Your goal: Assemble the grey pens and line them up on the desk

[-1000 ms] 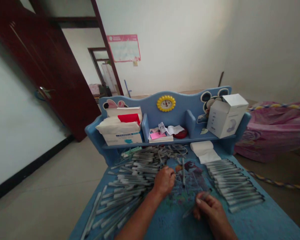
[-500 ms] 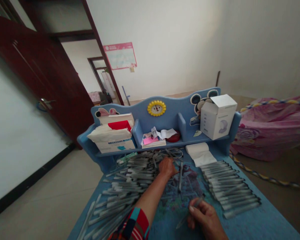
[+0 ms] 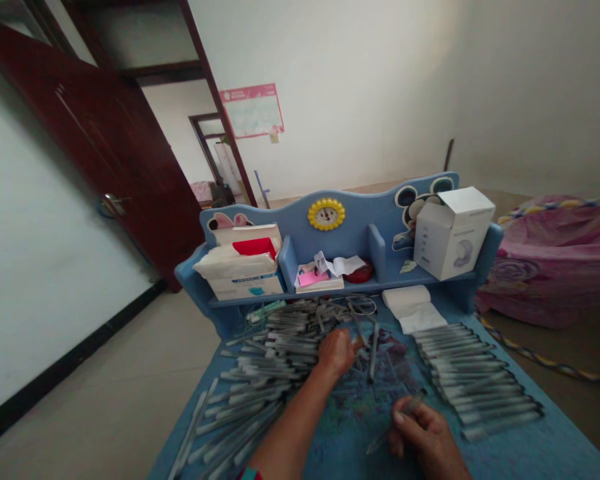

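Observation:
My left hand [image 3: 338, 351] rests at the right edge of a loose heap of grey pens [image 3: 265, 373] on the blue desk [image 3: 505, 453]; its fingers are curled in a pinch on something I cannot make out. My right hand [image 3: 423, 433] is closed around a single grey pen [image 3: 400, 417] that slants down to the left, near the desk's front. One pen [image 3: 373, 343] lies by itself just right of my left hand. A tidy row of grey pens [image 3: 475, 380] lies side by side on the right.
The desk's blue back shelf [image 3: 330, 230] carries a yellow clock [image 3: 326, 214], a tissue box [image 3: 245, 270], papers [image 3: 325, 270] and a white carton [image 3: 453, 232]. A folded white cloth [image 3: 410, 307] lies below it. A dark red door [image 3: 130, 173] stands open left; pink bedding [image 3: 555, 260] lies right.
My left hand reached farther up the desk into the heap, then drew back slightly. My right hand kept its pen and barely moved. The view shifted a little.

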Tool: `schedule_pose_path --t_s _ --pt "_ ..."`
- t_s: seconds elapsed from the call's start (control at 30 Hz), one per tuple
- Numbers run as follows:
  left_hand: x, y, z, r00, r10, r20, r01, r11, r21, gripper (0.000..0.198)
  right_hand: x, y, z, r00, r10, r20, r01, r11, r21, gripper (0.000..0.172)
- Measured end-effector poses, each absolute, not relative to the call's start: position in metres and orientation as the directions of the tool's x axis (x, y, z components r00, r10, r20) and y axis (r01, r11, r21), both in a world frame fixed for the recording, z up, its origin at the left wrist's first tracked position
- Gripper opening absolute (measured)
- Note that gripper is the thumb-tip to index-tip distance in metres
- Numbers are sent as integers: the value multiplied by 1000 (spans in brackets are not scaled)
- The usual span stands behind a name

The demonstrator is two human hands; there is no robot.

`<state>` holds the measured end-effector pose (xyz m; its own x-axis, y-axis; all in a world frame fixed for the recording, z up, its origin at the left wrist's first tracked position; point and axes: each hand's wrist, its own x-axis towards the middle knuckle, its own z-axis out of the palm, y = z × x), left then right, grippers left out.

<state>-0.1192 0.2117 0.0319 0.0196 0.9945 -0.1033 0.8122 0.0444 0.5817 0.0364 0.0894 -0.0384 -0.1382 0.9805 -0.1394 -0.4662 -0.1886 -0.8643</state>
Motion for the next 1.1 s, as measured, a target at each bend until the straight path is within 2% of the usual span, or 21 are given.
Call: schedule_pose_path --t_s 0.17,0.23,0.3,0.37,0.43,0.53,0.63,0.9,1.1 --pt "-143 172 28 23 977 -210 543 164 824 41 37 85 -18 -50 987 -151 -449 -157 -880 31" --pt "-147 160 28 76 956 -284 252 257 933 45 37 82 -5 43 991 -130 -410 -101 -907 30" --pt "-148 152 27 136 932 -336 -30 343 939 44 36 79 7 150 985 -87 -335 -32 -942 28" --pt "-148 148 25 174 919 -353 -180 382 906 40 35 76 19 252 968 -10 -213 45 -976 26" --pt "-147 145 21 196 916 -349 -255 391 884 34 34 73 26 316 942 116 -46 137 -989 23" --pt "-144 143 16 236 909 -342 -347 408 845 28 30 71 29 317 891 324 188 276 -943 17" --pt "-142 141 12 263 896 -357 -405 438 803 28 25 70 27 268 864 426 318 339 -886 12" --pt "-143 136 12 277 882 -381 -491 471 733 30 15 72 29 197 844 499 421 387 -820 11" --pt "-137 130 12 308 875 -373 -479 481 735 31 13 74 23 211 884 418 369 324 -871 14"
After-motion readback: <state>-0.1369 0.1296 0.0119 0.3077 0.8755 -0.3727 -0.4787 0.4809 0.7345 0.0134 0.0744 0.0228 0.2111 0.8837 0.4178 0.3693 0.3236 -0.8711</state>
